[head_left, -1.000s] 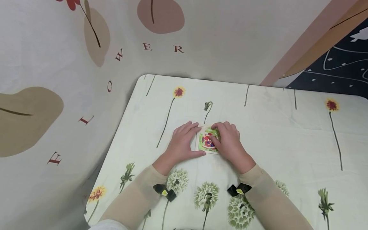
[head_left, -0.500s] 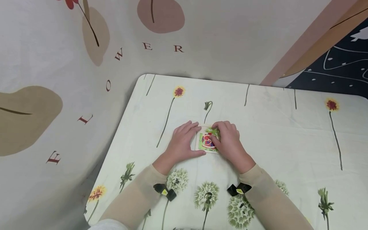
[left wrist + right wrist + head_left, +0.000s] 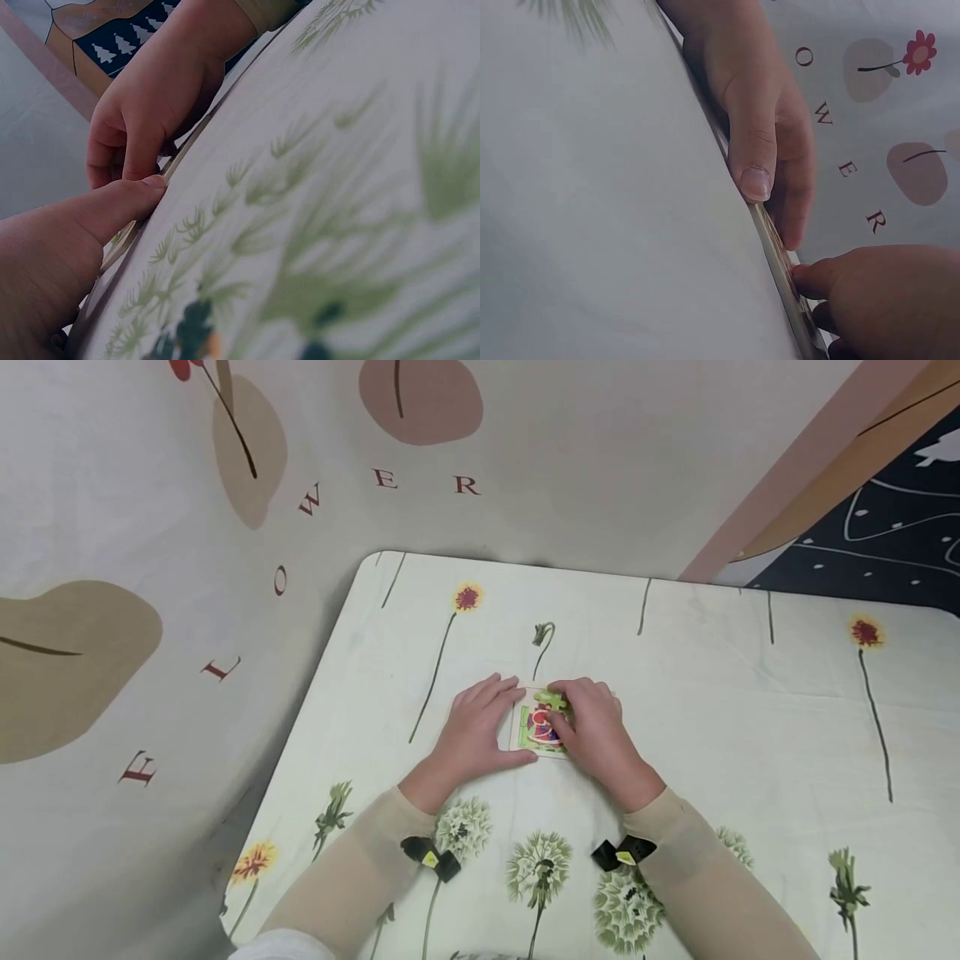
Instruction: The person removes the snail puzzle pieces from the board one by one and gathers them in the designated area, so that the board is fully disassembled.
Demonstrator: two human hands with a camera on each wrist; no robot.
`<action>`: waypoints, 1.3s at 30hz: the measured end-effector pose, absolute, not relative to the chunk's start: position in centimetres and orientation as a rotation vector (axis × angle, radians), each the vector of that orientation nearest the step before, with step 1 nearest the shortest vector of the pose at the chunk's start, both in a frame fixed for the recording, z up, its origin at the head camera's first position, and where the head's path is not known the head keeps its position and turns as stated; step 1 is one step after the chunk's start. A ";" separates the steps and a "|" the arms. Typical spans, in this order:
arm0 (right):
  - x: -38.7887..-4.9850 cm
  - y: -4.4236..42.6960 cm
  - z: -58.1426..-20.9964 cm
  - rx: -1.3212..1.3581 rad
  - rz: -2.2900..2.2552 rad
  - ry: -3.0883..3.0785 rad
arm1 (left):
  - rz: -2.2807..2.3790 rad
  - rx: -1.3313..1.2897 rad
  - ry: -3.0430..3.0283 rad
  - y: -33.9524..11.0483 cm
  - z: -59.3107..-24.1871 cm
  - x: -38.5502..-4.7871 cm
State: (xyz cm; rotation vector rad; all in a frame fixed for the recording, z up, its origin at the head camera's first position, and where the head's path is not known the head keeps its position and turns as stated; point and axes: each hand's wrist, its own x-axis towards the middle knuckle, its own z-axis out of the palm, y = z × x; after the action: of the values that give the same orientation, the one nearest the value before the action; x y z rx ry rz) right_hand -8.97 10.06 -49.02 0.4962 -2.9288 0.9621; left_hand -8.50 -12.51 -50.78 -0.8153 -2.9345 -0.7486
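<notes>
A small square jigsaw puzzle board lies flat on the table, its picture green, red and purple inside a pale border. My left hand holds the board from its left side, thumb at the near edge and fingers at the far edge. Over the right part of the board, my right hand pinches a green puzzle piece between thumb and index finger. That hand hides the board's right side. Seen edge-on in the right wrist view, the board is thin, with the left thumb on its edge.
A pale cloth with printed flowers covers the table. Behind and to the left hangs a light curtain with printed letters and leaf shapes. Dark patterned fabric shows at the far right.
My right thumb and index finger have shifted slightly, and more of the green piece shows near the board's top. The left hand keeps its place on the board.
</notes>
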 end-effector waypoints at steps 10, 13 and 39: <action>-8.7 10.3 -49.2 0.492 0.986 -2.885 | -0.759 -0.818 -2.935 -12.5 -50.6 -8.5; -8.7 10.3 -49.4 0.532 0.984 -2.843 | -0.757 -0.814 -2.940 -12.6 -50.5 -8.5; -8.3 16.1 -49.3 0.507 1.038 -2.464 | -0.756 -0.796 -2.974 -12.3 -50.3 -8.4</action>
State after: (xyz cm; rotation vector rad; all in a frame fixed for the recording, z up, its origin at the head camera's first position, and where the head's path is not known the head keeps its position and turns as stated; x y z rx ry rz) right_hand -8.29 16.14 -49.34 0.5068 -2.4637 1.0383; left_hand -8.44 -12.32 -50.34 -0.7958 -2.9742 -0.7557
